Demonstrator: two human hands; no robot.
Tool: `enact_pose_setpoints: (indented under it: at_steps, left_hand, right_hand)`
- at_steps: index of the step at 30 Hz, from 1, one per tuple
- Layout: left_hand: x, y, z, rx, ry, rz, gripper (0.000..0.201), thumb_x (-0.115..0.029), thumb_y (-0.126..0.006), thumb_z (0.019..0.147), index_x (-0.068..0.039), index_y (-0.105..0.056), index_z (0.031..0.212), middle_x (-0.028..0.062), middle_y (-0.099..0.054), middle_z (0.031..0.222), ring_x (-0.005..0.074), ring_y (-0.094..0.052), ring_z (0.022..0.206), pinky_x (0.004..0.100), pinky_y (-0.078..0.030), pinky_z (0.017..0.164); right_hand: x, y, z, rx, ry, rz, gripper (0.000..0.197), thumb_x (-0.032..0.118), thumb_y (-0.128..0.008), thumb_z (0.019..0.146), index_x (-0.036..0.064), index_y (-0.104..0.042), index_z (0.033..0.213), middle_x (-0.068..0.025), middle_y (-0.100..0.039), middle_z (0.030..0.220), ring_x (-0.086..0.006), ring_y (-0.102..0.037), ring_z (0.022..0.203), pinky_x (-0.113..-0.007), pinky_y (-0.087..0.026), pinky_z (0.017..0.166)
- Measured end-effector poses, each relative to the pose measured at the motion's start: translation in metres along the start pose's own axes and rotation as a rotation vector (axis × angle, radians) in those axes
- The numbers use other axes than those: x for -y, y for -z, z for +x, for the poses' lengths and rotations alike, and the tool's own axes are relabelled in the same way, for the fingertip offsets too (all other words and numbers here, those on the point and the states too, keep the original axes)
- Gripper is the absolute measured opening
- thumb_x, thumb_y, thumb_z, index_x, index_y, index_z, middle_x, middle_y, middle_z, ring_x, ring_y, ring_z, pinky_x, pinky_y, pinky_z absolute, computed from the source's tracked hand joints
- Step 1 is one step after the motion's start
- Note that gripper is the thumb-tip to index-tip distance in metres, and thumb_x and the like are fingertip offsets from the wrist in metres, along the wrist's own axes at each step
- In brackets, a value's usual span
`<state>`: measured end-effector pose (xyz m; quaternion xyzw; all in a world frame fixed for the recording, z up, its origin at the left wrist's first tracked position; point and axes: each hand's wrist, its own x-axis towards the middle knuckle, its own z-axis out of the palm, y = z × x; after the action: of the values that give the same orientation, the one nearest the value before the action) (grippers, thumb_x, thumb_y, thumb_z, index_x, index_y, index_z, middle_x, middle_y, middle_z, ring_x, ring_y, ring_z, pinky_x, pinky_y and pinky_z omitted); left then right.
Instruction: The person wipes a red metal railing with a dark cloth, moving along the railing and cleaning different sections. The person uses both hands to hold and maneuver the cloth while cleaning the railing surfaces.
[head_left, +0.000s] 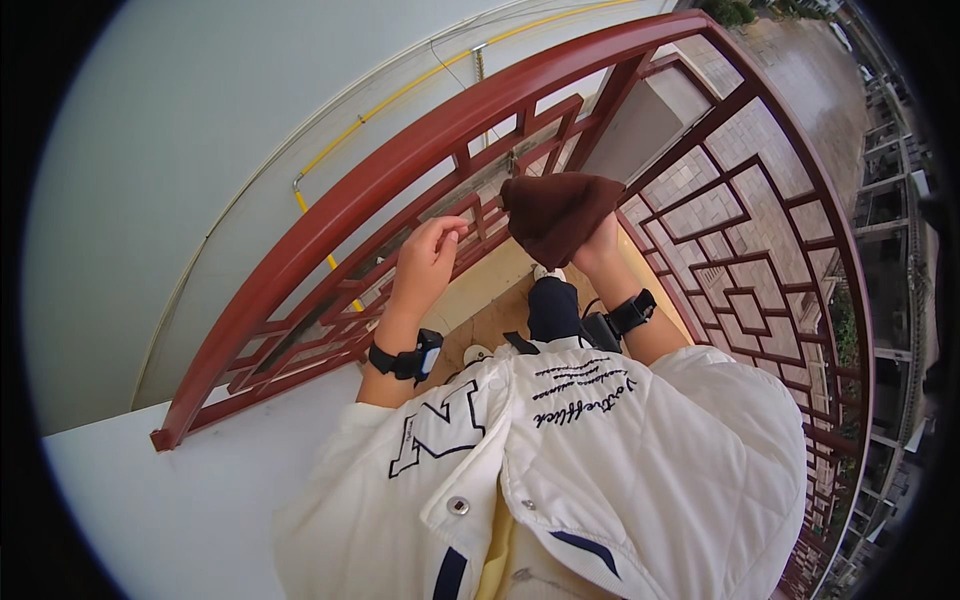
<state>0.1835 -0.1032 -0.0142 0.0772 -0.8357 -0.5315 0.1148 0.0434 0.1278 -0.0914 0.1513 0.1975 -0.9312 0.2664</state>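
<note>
1. In the head view, the right hand [597, 248], right of the centre, holds the dark brown cloth [560, 218] in the upper middle; the cloth covers its fingers, so I cannot tell how tightly they close.
2. The left hand [428, 255], left of the cloth, is loosely half-curled, with nothing visible in it.
3. The red railing [370, 178] stands between this hand and the yellow pipe [361, 120] at upper left.

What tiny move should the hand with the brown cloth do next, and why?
Maybe press the brown cloth gently against the red railing. The right hand is holding it and seems close to the bars, while the left hand looks empty.
</note>
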Motion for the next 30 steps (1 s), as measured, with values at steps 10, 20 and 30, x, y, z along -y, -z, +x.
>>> enact_pose_setpoints:
  at_steps: [10,20,30]
  left_hand:
    - [0.055,0.016,-0.04,0.014,0.126,-0.067,0.019,-0.004,-0.054,0.099,-0.001,-0.067,0.112,0.0125,-0.072,0.104,0.021,-0.07,0.097,0.0296,-0.054,0.082]
    - [0.081,-0.02,-0.024,0.001,0.158,-0.026,0.017,-0.005,-0.055,0.098,-0.001,-0.067,0.11,0.0121,-0.072,0.105,0.0235,-0.069,0.098,0.0327,-0.053,0.086]
    - [0.066,-0.054,-0.022,0.038,0.222,0.034,0.017,-0.006,-0.055,0.098,0.0,-0.066,0.109,0.0124,-0.071,0.103,0.0251,-0.068,0.097,0.0341,-0.052,0.087]
  right_hand:
    - [0.031,0.025,-0.022,0.035,0.279,-0.303,0.06,0.046,-0.04,0.101,-0.007,-0.059,0.123,-0.0216,-0.065,0.125,-0.0348,-0.063,0.114,-0.046,-0.047,0.105]
    - [0.023,0.038,0.018,0.025,0.173,-0.342,0.055,0.031,-0.048,0.094,-0.015,-0.058,0.124,-0.0225,-0.069,0.111,-0.0316,-0.067,0.091,-0.04,-0.056,0.081]
    - [0.044,0.079,0.049,0.103,0.079,-0.29,0.057,0.034,-0.046,0.098,-0.0146,-0.055,0.126,-0.0245,-0.066,0.118,-0.0327,-0.066,0.1,-0.041,-0.054,0.089]
